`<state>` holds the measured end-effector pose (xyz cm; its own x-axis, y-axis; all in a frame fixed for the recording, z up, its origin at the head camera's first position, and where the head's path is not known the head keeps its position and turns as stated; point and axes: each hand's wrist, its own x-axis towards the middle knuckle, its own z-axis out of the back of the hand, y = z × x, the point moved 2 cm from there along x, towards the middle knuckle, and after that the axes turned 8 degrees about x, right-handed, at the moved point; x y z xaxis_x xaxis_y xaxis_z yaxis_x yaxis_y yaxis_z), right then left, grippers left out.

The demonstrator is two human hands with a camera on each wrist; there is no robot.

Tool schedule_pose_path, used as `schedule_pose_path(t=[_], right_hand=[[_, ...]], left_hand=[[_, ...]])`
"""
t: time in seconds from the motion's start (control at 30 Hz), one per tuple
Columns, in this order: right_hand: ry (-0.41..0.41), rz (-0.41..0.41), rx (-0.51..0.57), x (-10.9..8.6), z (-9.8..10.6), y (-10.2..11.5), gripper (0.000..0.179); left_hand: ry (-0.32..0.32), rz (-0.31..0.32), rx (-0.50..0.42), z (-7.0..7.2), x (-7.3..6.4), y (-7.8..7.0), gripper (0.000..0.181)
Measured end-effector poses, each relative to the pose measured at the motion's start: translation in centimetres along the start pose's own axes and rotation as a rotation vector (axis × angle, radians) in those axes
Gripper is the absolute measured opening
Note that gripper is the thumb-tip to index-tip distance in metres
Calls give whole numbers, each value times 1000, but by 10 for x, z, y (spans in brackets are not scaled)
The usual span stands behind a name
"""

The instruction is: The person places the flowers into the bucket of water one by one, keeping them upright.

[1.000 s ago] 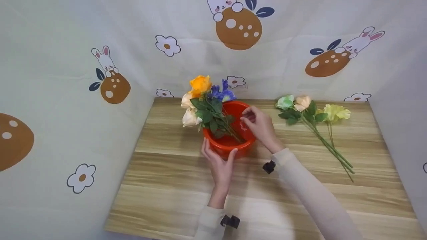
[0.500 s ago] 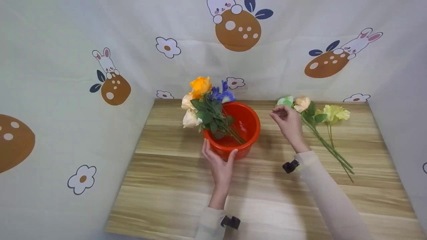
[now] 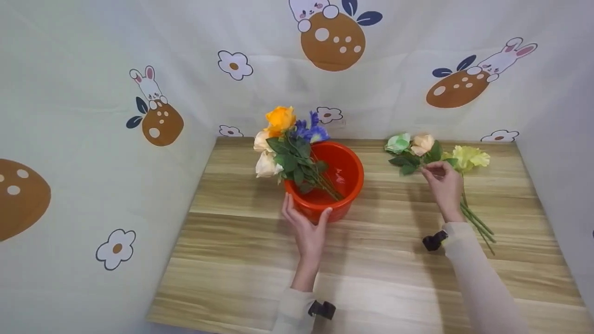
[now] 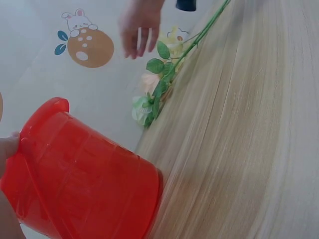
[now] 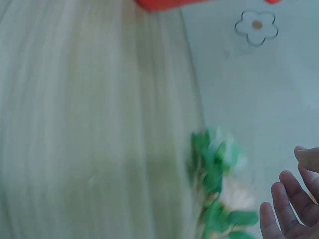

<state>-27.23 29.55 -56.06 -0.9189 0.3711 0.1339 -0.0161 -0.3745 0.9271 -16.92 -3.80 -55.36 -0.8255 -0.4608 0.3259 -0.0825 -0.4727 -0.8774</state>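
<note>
A red bucket stands on the wooden table, holding orange, cream and blue-purple flowers that lean out to the left. My left hand rests against the bucket's near side, fingers extended and thumb spread; the left wrist view shows part of it at the rim of the bucket. To the right lie a mint-green rose, a peach rose and a yellow flower. Above their stems hovers my right hand, fingers loosely bent, apart from the flowers in the left wrist view.
A pale curtain printed with rabbits and flowers hangs behind and beside the wooden table. Green stems stretch toward the table's right front. Dark wrist cameras sit at both sleeves.
My right hand has moved from over the bucket rightward to above the lying flowers' stems. My left hand, the bucket and its flowers stay in place.
</note>
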Motion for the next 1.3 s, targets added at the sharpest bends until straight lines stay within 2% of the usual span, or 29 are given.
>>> schedule_pose_path(t=[0.13,0.33,0.43,0.57,0.8,1.3], right_hand=[[-22,-78,-35,-2,16,-24,28],[6,-189,-148,-9,38,-56,32],[23,-197,-213,-12,45,-68,31],[26,-167,-283,-15,50,-77,26],[53,-124,-339,-16,51,-76,22],[94,-91,-337,-18,52,-61,19]], left_hand=[[7,10,-8,0,0,-1,100],[9,2,13,0,0,0,100],[5,-9,19,0,0,0,99],[5,-10,13,0,0,0,99],[20,16,3,1,0,-1,99],[11,9,14,0,-1,-1,99]])
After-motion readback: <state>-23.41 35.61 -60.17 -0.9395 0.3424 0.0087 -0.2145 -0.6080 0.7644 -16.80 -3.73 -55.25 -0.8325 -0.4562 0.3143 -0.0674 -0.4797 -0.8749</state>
